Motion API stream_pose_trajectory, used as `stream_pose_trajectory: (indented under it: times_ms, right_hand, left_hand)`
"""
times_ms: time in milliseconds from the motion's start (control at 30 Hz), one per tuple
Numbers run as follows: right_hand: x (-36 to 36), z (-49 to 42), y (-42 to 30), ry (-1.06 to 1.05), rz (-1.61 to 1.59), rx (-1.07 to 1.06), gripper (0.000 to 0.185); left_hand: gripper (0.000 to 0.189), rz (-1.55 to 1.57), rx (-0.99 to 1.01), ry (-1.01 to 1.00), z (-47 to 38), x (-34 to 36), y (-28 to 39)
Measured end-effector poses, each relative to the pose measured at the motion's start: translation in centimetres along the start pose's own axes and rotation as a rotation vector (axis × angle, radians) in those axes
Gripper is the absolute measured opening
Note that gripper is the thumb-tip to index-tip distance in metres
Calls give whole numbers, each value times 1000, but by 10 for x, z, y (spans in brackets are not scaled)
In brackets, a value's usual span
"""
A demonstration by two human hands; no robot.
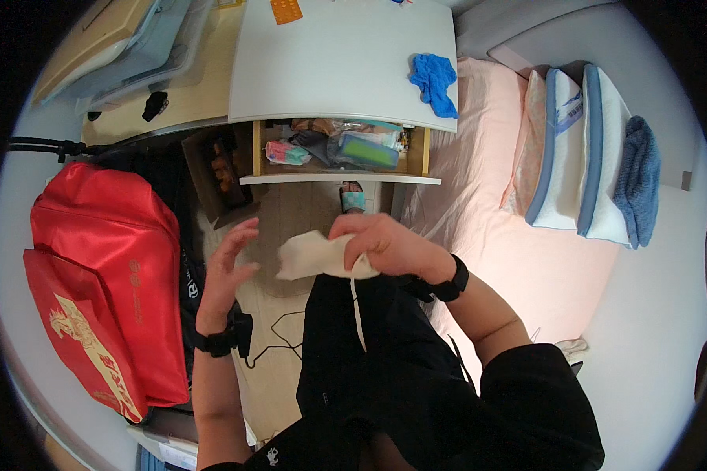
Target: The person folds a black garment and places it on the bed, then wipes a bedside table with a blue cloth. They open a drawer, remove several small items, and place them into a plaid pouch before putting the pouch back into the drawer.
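Note:
A cream-coloured piece of soft cloth (312, 256), its kind unclear, hangs sideways from my right hand (377, 244), pinched between thumb and fingers; a thin pale strip dangles beneath it. To the left of the cloth, my left hand (230, 268) is raised with its fingers apart and holds nothing. Both hands are above the floor, in front of an open drawer (342, 179). Inside the drawer lie a green and blue item in clear plastic (365, 151), a pink and mint folded cloth (287, 153) and other packed things. A blue cloth (435, 84) lies crumpled on the white tabletop (342, 65).
Red bags (109, 282) stand at the left beside an open cardboard box (218, 171). A bed with a pink sheet (542, 277) and pillows (560, 153) is at the right. A black cable (274, 347) runs over the floor. Plastic bins (153, 53) sit at the upper left.

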State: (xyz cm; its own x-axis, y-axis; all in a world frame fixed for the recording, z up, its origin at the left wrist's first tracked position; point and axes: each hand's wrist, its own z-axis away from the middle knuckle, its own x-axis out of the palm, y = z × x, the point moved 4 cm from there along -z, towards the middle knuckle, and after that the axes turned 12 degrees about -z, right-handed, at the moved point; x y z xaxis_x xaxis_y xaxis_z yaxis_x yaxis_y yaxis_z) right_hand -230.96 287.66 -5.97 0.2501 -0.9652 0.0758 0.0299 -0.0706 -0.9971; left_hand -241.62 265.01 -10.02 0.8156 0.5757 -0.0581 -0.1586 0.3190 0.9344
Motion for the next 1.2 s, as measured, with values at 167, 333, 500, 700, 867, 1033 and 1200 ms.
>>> stream_pose_trajectory:
  times_ms: [167, 333, 500, 700, 867, 1033, 1200]
  right_hand:
    - [33, -21, -26, -244, 59, -45, 8]
    - [14, -30, -24, -130, -160, 8, 16]
    - [10, -27, 30, 164, -1209, 398, 55]
    - [47, -16, 69, 343, -711, 674, 43]
    - [44, -42, 39, 251, 432, -70, 34]
    - [57, -58, 51, -70, 514, -130, 34]
    - [24, -75, 86, -259, -132, 163, 34]
  left_hand:
    - [52, -380, 126, -339, -6, 43, 37]
    - [20, -164, -221, -401, 0, 59, 24]
    - [22, 125, -423, -237, 14, 59, 8]
    - [25, 367, -552, -261, 14, 70, -14]
    - [38, 830, -640, -13, 5, 71, -37]
    - [43, 1349, -488, -67, -9, 73, -50]
    - [31, 1182, -454, 209, -13, 76, -87]
